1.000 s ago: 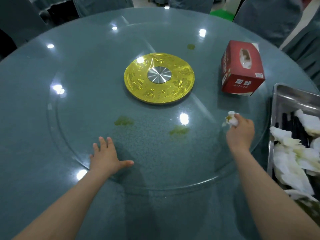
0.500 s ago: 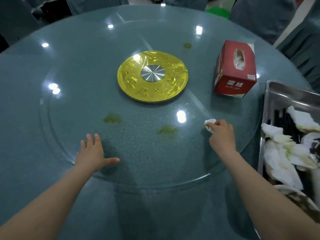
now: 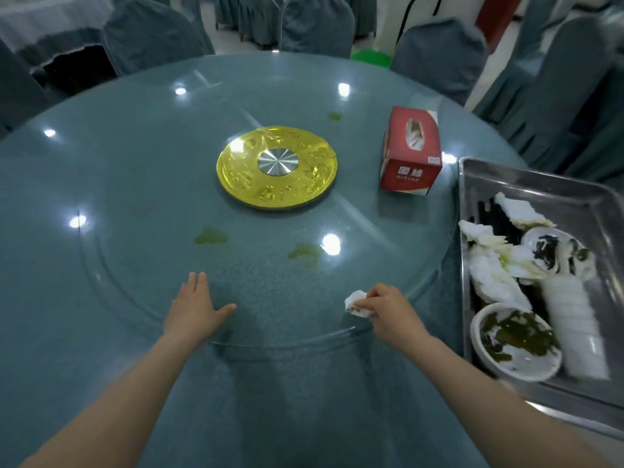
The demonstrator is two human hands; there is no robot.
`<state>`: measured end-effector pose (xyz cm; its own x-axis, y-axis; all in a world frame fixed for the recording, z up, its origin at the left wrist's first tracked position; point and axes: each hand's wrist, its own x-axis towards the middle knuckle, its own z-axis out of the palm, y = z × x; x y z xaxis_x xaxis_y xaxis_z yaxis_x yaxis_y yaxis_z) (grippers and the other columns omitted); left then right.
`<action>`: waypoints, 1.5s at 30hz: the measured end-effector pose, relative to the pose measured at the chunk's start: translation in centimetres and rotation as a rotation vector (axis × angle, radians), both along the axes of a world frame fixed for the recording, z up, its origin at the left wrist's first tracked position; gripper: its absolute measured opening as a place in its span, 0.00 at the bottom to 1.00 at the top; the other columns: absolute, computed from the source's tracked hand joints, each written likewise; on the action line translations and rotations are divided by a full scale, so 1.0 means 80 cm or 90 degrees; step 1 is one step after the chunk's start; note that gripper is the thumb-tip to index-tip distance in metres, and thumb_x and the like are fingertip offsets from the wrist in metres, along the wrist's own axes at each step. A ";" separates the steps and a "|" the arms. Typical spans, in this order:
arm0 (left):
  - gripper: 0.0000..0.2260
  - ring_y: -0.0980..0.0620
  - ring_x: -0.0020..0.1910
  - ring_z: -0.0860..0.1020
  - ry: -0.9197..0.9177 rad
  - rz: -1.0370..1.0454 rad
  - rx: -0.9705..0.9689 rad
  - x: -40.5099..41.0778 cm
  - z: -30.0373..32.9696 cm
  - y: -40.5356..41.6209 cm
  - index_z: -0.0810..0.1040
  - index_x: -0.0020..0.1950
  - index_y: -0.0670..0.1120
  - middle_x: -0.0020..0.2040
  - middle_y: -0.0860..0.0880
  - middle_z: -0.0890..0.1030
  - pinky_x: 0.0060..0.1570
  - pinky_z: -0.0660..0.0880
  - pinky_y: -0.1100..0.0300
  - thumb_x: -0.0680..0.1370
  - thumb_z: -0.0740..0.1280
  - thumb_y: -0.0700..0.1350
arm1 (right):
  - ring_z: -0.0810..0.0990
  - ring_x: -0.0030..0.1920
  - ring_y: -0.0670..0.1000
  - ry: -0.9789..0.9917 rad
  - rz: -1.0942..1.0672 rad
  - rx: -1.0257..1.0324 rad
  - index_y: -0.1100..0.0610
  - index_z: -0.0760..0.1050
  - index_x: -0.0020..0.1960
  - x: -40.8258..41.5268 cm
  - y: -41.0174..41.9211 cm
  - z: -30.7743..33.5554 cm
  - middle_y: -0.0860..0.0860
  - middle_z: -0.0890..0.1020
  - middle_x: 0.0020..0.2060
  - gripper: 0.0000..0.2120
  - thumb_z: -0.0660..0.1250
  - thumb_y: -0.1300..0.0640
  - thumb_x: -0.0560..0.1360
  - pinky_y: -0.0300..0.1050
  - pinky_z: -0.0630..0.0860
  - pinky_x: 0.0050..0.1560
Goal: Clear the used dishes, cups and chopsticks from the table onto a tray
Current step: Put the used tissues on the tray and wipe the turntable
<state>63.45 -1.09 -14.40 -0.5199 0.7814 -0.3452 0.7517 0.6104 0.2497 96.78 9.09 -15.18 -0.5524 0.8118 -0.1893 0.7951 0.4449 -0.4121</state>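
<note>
Right hand (image 3: 391, 312) pinches a crumpled, soiled tissue wad (image 3: 358, 303) between curled fingers and thumb, the wad sticking out to the left of the grip and touching or just above the glass turntable (image 3: 141, 238); contact cannot be told for sure. Left hand (image 3: 194, 310) lies flat, fingers straight and spread, palm down on the turntable, well to the left of the grip, holding nothing. Step in hand, as judged: dishes are already off the tabletop (image 3: 50, 298), and what is left is wiping spills. To the right of the grip sits the metal tray (image 3: 574, 187), loaded with a dirty bowl (image 3: 516, 346), a stack of white cups (image 3: 570, 319), dark chopsticks (image 3: 499, 217) and used tissues (image 3: 496, 275). Green smears remain: one (image 3: 303, 251) just beyond the grip, another (image 3: 211, 236) beyond and left, a small one (image 3: 335, 116) far off past the gold hub (image 3: 277, 167). Next move likely calls for carrying the wad forward to the nearest smear, left hand steadying the turntable against spin. A red tissue box (image 3: 410, 157) stands beyond and slightly right of the grip. Surface is glossy teal glass, with ceiling lights reflected. Room: banquet hall, covered chairs (image 3: 439, 52) ringing the table.
</note>
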 end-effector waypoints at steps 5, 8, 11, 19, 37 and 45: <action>0.39 0.47 0.77 0.49 -0.010 -0.077 0.071 0.038 0.011 0.007 0.47 0.78 0.43 0.79 0.46 0.47 0.74 0.54 0.48 0.77 0.64 0.58 | 0.73 0.47 0.52 0.160 -0.179 0.082 0.56 0.81 0.58 0.031 -0.005 0.050 0.50 0.73 0.46 0.18 0.63 0.70 0.73 0.37 0.65 0.48; 0.37 0.47 0.77 0.50 -0.024 -0.133 0.113 0.070 0.026 0.021 0.48 0.78 0.43 0.79 0.47 0.48 0.74 0.53 0.51 0.78 0.63 0.55 | 0.73 0.49 0.50 0.173 -0.288 0.151 0.56 0.79 0.59 0.071 0.002 0.076 0.49 0.73 0.49 0.17 0.65 0.69 0.73 0.36 0.64 0.51; 0.36 0.50 0.78 0.48 -0.060 -0.184 0.142 0.103 0.043 0.040 0.48 0.79 0.45 0.79 0.49 0.48 0.74 0.52 0.53 0.79 0.63 0.54 | 0.74 0.56 0.55 0.177 -0.428 0.201 0.56 0.78 0.59 0.124 0.017 0.096 0.51 0.74 0.53 0.18 0.63 0.69 0.73 0.42 0.67 0.58; 0.33 0.53 0.77 0.48 -0.123 -0.250 0.213 0.177 0.071 0.115 0.50 0.79 0.47 0.79 0.52 0.50 0.73 0.51 0.57 0.78 0.64 0.50 | 0.72 0.63 0.56 0.019 -0.449 0.200 0.53 0.76 0.63 0.204 0.097 0.110 0.52 0.78 0.62 0.16 0.67 0.55 0.75 0.51 0.67 0.65; 0.32 0.56 0.77 0.49 -0.141 -0.135 0.230 0.209 0.041 0.268 0.53 0.78 0.50 0.78 0.54 0.52 0.73 0.53 0.58 0.78 0.65 0.48 | 0.57 0.75 0.54 -0.040 -0.066 0.100 0.55 0.61 0.74 0.062 0.350 0.088 0.52 0.64 0.74 0.27 0.58 0.56 0.75 0.53 0.54 0.74; 0.31 0.57 0.76 0.52 -0.193 -0.137 0.281 0.215 0.053 0.293 0.55 0.77 0.52 0.78 0.54 0.55 0.72 0.55 0.57 0.78 0.65 0.50 | 0.67 0.62 0.51 -0.021 -0.043 0.169 0.44 0.70 0.68 0.048 0.305 0.066 0.43 0.75 0.62 0.22 0.56 0.40 0.77 0.51 0.60 0.61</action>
